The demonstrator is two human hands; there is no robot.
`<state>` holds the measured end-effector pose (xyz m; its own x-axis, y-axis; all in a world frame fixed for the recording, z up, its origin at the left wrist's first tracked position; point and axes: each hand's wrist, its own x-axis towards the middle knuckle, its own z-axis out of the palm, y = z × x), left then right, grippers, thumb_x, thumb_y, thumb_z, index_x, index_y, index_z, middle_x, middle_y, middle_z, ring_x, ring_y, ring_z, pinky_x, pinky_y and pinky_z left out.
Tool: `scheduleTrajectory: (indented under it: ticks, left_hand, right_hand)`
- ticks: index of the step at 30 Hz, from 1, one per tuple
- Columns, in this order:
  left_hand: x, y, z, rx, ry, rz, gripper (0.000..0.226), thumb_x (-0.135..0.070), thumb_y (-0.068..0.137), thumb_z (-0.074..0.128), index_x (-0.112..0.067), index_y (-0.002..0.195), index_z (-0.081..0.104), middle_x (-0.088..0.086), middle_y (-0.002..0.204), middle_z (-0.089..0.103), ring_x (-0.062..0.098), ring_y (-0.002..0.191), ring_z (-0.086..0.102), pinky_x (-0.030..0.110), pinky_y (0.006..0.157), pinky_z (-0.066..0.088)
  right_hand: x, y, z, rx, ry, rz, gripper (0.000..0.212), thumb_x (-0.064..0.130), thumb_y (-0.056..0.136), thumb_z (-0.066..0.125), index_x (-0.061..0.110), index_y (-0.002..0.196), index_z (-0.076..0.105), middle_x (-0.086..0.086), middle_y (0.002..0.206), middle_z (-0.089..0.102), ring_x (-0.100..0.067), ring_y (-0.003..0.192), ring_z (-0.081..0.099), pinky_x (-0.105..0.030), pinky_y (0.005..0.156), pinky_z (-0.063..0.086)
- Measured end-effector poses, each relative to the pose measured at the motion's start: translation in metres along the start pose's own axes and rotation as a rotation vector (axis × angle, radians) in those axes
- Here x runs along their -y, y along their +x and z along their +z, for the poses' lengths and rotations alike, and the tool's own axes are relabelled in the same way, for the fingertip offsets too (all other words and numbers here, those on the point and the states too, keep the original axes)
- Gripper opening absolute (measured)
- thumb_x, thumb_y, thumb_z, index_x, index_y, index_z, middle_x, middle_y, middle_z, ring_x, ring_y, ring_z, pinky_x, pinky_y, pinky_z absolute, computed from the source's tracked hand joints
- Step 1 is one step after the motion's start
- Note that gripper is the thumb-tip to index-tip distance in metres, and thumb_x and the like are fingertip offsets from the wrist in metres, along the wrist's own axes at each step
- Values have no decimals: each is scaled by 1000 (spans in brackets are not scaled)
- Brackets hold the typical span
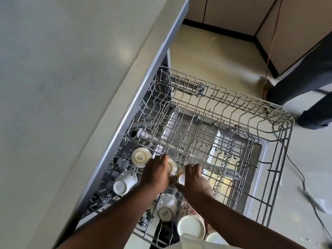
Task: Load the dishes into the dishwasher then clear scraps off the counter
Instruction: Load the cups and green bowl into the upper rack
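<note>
Fingers of the left hand (156,174) curl over one white cup (171,166), and fingers of the right hand (195,178) curl round another small cup (181,177) just beside it, both low in the pulled-out dishwasher rack (280,141). Upside-down cups sit near the hands: a Sista cup (141,157) at 10 o'clock, a patterned mug (124,183) at 8 o'clock, and another Sista cup (166,207) at 6 o'clock. The pale desk (62,78) fills the left side.
</note>
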<state>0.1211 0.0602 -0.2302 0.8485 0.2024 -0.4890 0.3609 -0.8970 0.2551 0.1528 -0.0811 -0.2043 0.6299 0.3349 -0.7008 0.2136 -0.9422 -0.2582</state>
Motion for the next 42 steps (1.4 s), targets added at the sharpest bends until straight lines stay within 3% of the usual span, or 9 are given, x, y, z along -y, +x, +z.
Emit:
scheduleTrajectory:
  ticks: [4, 9, 15, 23, 30, 38, 42]
  left_hand:
    - [-1, -2, -3, 19, -1, 10, 82, -46, 77, 73, -15, 139, 29, 8, 132, 50, 26, 120, 48, 35, 100, 41]
    - [-2, -6, -6, -6, 134, 45, 79, -50, 79, 67, -18, 138, 27, 6, 131, 48, 25, 117, 47, 38, 100, 36]
    - [-5, -11, -14, -38, 218, 69, 78, -56, 81, 60, -18, 140, 27, 5, 136, 44, 25, 124, 43, 41, 103, 29]
    - [-2, -11, -19, -16, 283, 6, 75, -59, 83, 57, -17, 139, 28, 9, 142, 42, 28, 130, 38, 43, 106, 25]
    - [-4, -15, -20, 14, 297, -16, 90, -63, 82, 56, -19, 149, 15, 9, 150, 32, 28, 136, 32, 45, 110, 20]
    - [-7, -24, -25, 25, 278, -6, 96, -63, 81, 55, -18, 151, 8, 7, 155, 23, 27, 139, 28, 43, 110, 21]
    - [-11, -37, -34, -1, 183, 5, 88, -62, 82, 52, -19, 149, 15, 8, 152, 27, 29, 132, 36, 40, 103, 34]
  right_hand:
    - [-1, 0, -3, 8, -75, -58, 71, 54, 92, 49, 16, 143, 17, -13, 140, 23, -31, 99, 62, -31, 58, 47]
    - [-13, 4, -4, 4, -20, -111, 78, 55, 84, 61, 21, 141, 20, -9, 140, 26, -33, 103, 61, -37, 70, 55]
    - [-23, 1, -12, 23, -51, -160, 79, 53, 82, 65, 26, 142, 23, -4, 141, 27, -30, 108, 59, -39, 75, 53]
    - [-16, -7, -17, -8, -173, -229, 63, 49, 88, 59, 12, 133, 36, -6, 133, 36, -29, 105, 57, -38, 72, 49]
    - [-19, -9, -12, -58, -263, -230, 78, 58, 85, 56, 16, 144, 25, -7, 142, 31, -31, 117, 52, -40, 81, 51]
    - [-24, -6, -13, -93, -284, -265, 83, 64, 82, 56, 20, 144, 23, -7, 139, 35, -30, 116, 52, -40, 86, 48]
    - [-28, -10, -31, -122, -247, -314, 81, 67, 84, 48, 22, 147, 21, -6, 147, 34, -27, 126, 46, -40, 99, 43]
